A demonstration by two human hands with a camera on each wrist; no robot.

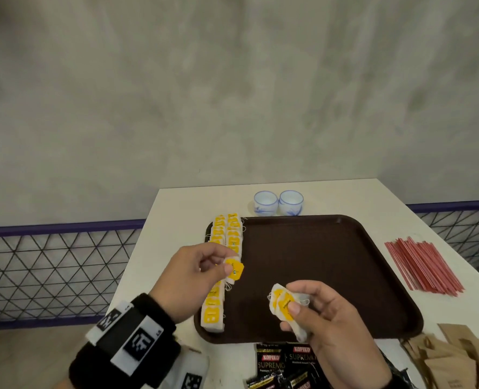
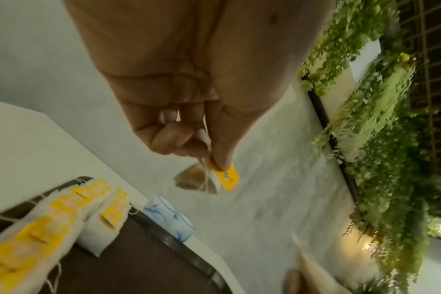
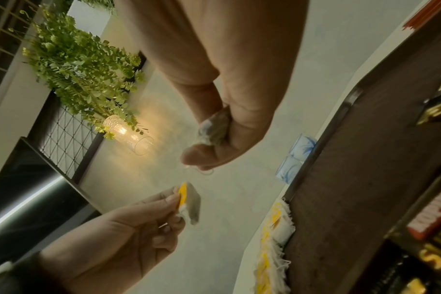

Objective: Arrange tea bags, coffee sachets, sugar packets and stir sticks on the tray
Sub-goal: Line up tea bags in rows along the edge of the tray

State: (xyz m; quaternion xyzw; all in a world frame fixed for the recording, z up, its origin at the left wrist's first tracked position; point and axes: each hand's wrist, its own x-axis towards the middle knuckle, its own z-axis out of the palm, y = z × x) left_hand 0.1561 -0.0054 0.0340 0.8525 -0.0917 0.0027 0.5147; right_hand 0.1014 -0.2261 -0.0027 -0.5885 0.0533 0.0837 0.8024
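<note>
A dark brown tray [image 1: 317, 248] lies on the white table. Two rows of tea bags [image 1: 227, 228] with yellow tags line its left side. My left hand [image 1: 193, 279] hovers over that side and pinches one tea bag [image 1: 234, 270] by its yellow tag [image 2: 225, 178]. My right hand [image 1: 325, 327] is above the tray's front and grips a small bunch of tea bags [image 1: 284, 304] between thumb and fingers [image 3: 214, 135]. In the right wrist view the left hand's tea bag [image 3: 189, 201] hangs apart from the right hand.
Two blue-and-white cups [image 1: 277, 203] stand behind the tray. Red stir sticks [image 1: 423, 265] lie in a heap to its right. Black coffee sachets [image 1: 283, 363] sit at the table's front edge and brown paper packets [image 1: 457, 357] at the front right.
</note>
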